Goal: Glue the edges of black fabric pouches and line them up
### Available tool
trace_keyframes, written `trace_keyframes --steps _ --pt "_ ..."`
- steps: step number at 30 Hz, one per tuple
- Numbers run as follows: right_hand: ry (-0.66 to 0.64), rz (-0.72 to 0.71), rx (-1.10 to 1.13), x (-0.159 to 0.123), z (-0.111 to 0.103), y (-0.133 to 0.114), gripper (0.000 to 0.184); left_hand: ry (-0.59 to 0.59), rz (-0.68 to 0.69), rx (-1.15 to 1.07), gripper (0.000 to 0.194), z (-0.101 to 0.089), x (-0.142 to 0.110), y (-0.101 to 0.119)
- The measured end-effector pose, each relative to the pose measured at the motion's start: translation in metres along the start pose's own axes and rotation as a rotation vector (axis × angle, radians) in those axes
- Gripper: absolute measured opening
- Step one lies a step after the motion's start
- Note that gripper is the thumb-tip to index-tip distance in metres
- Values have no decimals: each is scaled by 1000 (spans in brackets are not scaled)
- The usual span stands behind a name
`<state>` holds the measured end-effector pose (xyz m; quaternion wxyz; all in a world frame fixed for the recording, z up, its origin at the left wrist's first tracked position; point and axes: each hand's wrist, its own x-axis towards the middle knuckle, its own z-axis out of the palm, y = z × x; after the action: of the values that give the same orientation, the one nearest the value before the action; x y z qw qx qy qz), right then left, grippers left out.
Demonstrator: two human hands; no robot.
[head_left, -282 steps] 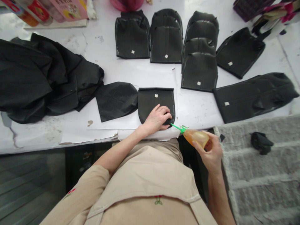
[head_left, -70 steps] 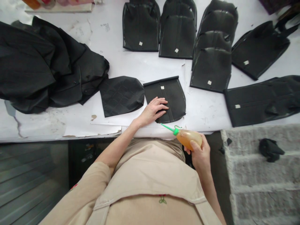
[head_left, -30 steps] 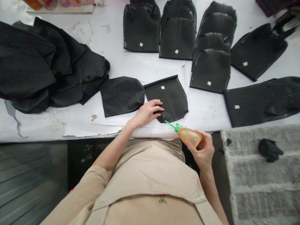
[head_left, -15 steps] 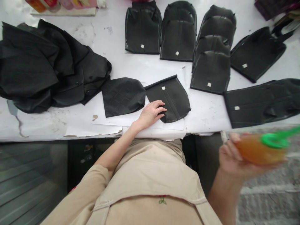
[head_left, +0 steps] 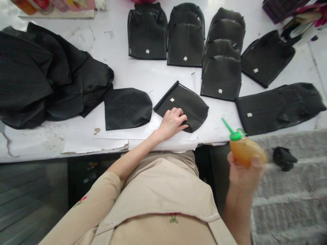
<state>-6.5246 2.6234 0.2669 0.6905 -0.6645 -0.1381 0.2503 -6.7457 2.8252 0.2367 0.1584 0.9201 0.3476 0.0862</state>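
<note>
My left hand (head_left: 173, 123) is on a black leather-like piece (head_left: 190, 106) with a rounded end and a small white square sticker. Its fingers are bent over the near edge of that piece. To its left lies a flat black fabric piece (head_left: 127, 109) with faint crease lines. Off the front edge of the table, my right hand (head_left: 245, 172) is wrapped around a squeeze bottle (head_left: 246, 151) of orange-yellow liquid. The bottle's green nozzle points up and left, toward the table; the hand is slightly blurred.
A heap of black fabric (head_left: 58, 78) covers the left of the white table (head_left: 143, 75). Several black stickered pieces (head_left: 185, 44) lie along the back and right. Bottles (head_left: 47, 5) stand at back left. A black scrap (head_left: 284, 158) lies on the grey surface at right.
My right hand has swung the bottle left, and its nozzle has turned from pointing right to up-left. The piece under my left hand has turned slightly, and those fingers have curled more.
</note>
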Motion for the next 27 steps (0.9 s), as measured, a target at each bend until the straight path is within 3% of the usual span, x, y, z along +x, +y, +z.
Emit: trace_keyframes --steps 3,7,11,20,27 --pt "-29 -35 -170 -23 15 22 55 -21 -26 33 24 0 8 7" --pt "-77 -182 -369 -36 2 36 59 -42 -55 67 25 -1 13 13" --pt "-119 -275 -465 -37 -9 42 64 -55 -71 87 26 -1 14 17" --pt "-142 -419 -601 -38 1 49 66 -33 -72 82 26 2 13 16" --pt "-158 -554 -763 -41 -5 53 65 -15 -69 69 25 4 13 15"
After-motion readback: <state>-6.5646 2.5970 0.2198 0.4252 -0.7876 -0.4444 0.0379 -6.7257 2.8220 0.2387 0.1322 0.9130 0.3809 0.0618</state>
